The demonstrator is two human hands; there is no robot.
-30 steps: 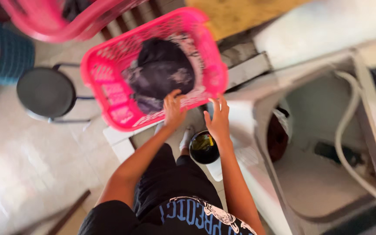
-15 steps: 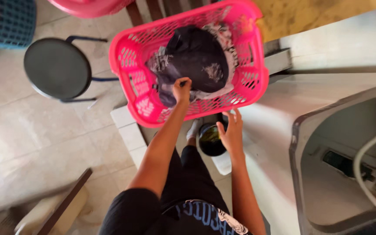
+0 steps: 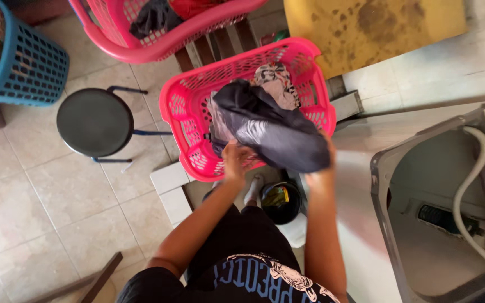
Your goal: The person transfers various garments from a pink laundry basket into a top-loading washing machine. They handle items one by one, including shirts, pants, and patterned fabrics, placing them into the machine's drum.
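Bare forearms, black shirt (image 3: 265,280) with blue lettering, seemingly dark shorts (image 3: 242,235).

Left hand (image 3: 236,160): arm extended forward, elbow slightly bent, fingers closed in a grip. Right hand (image 3: 322,168): forearm extended straight ahead, mostly hidden, grip unclear. Hands near together.
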